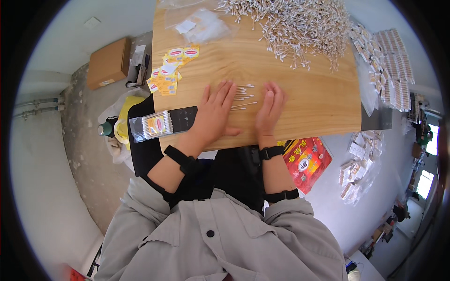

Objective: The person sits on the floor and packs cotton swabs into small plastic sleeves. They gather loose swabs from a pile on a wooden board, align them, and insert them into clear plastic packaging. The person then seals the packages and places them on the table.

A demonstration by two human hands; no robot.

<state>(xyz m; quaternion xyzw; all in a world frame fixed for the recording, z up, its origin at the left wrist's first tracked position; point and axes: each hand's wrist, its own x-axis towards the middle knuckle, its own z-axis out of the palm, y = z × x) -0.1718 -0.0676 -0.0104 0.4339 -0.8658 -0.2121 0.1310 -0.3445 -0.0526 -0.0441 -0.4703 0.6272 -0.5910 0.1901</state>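
Observation:
My left hand (213, 112) lies flat on the wooden table, palm down, its fingers stretched over a small row of cotton swabs (243, 98). The swabs' tips stick out to the right from under it; their other ends are hidden. Facing their tips, my right hand (270, 110) stands on its edge, fingers extended and slightly curved, with a gap between it and the swabs. A clear packet of cotton swabs (159, 124) with a yellow label rests on a dark strip left of my left hand. Yellow paper labels (168, 77) are scattered beyond it.
A big heap of loose cotton swabs (304, 30) covers the table's far right. Clear plastic bags (206, 25) lie at the far left. Stacks of filled packets (393, 61) stand beyond the right edge, more packets (358, 164) below. A red package (307, 161) pokes out under the near edge.

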